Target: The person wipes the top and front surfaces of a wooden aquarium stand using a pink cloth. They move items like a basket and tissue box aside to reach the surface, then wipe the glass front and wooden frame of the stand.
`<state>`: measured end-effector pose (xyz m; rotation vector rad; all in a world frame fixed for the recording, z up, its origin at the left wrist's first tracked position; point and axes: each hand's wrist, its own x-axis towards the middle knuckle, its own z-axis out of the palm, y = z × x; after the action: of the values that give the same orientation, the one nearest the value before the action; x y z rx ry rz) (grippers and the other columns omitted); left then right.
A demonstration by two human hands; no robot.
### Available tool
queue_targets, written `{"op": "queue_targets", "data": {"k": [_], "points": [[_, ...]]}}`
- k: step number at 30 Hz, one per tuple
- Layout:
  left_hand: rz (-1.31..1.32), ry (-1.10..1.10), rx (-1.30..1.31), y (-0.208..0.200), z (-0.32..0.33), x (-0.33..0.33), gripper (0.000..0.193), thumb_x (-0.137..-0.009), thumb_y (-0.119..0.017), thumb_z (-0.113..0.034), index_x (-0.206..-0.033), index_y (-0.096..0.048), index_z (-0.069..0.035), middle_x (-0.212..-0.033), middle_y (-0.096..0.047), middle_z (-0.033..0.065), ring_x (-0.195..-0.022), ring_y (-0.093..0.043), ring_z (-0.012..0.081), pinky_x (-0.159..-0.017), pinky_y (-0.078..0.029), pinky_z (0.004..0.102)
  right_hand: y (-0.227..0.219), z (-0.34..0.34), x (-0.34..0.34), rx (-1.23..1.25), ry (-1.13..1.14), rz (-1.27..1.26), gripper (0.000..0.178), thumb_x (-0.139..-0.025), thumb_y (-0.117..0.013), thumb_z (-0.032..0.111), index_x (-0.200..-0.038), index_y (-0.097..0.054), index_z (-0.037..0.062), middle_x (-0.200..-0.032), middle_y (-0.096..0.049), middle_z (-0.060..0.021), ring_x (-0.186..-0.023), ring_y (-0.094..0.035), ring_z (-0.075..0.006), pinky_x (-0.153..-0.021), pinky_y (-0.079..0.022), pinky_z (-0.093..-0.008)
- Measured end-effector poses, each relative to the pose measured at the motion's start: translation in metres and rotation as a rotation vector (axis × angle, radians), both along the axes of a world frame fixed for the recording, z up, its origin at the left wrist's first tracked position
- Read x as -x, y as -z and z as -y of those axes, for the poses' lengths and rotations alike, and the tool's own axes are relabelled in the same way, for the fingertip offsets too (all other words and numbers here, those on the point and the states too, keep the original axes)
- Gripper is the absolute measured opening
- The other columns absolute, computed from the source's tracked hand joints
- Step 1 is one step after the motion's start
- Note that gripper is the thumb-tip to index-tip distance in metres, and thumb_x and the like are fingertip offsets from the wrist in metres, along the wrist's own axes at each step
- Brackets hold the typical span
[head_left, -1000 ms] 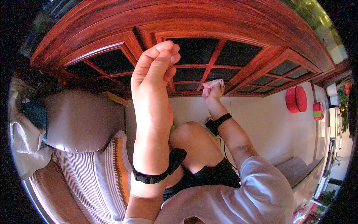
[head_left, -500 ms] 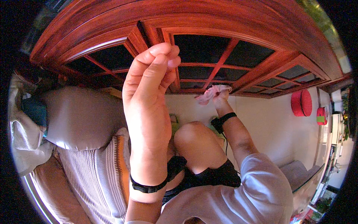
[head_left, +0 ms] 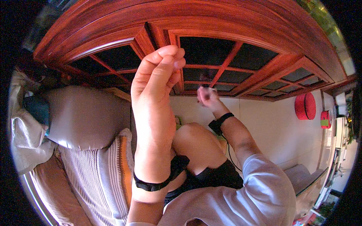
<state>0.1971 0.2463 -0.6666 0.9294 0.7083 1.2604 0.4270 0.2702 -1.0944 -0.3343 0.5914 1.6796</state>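
My left hand [head_left: 156, 77] is raised before the wooden cabinet [head_left: 226, 24], thumb pressed to curled fingers. Whatever may be between those fingers is hidden. Farther right and lower down, my right hand [head_left: 212, 100] is closed near the bottom of a dark glass door pane [head_left: 198, 72]. Motion smears its fingers; a pinkish bit of the cloth [head_left: 203, 94] shows there, mostly bunched out of sight. Both wrists wear black straps, and a thin cable runs from the right one.
A grey cushion [head_left: 88, 116] and a striped cloth [head_left: 98, 177] lie on the seat at left. Two red round boxes [head_left: 305, 106] stand on the pale floor [head_left: 271, 124] at right. My bent knee [head_left: 198, 143] is between my arms.
My right hand has shifted slightly left, and the pink cloth that was spread at its fingers is now mostly hidden and blurred. My left hand keeps its pose, a little farther right in view.
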Motion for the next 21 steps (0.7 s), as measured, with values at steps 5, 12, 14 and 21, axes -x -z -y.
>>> {"op": "queue_targets", "data": {"k": [5,12,14,21], "points": [[0.018,-0.029,0.022,-0.002,0.004,0.003,0.019,-0.1,-0.055,-0.017,-0.114,-0.064,-0.008,-0.11,-0.069,0.0062,-0.101,-0.064,0.0155,-0.089,-0.048,0.0278,-0.076,-0.023,0.059,0.212,0.141,0.386,0.005,-0.082,-0.058,0.0,-0.08,-0.062,-0.0034,-0.083,-0.066,-0.0139,-0.08,-0.068,-0.0253,-0.063,-0.061,-0.0279],[0.007,-0.052,0.035,0.002,0.004,0.023,0.019,-0.099,-0.056,-0.017,-0.114,-0.064,-0.009,-0.111,-0.069,0.0062,-0.1,-0.064,0.0144,-0.087,-0.046,0.027,-0.085,-0.015,0.043,0.193,0.078,0.733,0.027,-0.087,-0.047,0.004,-0.062,-0.053,-0.0018,-0.066,-0.061,-0.0193,-0.059,-0.062,-0.0353,-0.064,-0.056,-0.0489],[0.022,-0.025,0.007,0.002,0.003,0.025,0.018,-0.099,-0.057,-0.017,-0.114,-0.064,-0.009,-0.11,-0.069,0.0057,-0.099,-0.064,0.0145,-0.087,-0.046,0.0272,-0.03,-0.018,0.02,0.077,0.007,0.686,0.026,-0.086,-0.047,0.001,-0.061,-0.053,-0.0008,-0.064,-0.059,-0.0184,-0.057,-0.06,-0.0345,-0.062,-0.056,-0.0488],[-0.019,-0.121,-0.009,0.003,0.006,0.048,0.019,-0.099,-0.057,-0.02,-0.113,-0.065,-0.01,-0.111,-0.07,0.0048,-0.1,-0.064,0.0143,-0.086,-0.047,0.0272,0.008,-0.034,0.069,0.206,0.138,0.533,0.019,-0.095,-0.051,0.006,-0.077,-0.052,0.0019,-0.071,-0.061,-0.0209,-0.071,-0.062,-0.0368,-0.076,-0.058,-0.0535]]}}
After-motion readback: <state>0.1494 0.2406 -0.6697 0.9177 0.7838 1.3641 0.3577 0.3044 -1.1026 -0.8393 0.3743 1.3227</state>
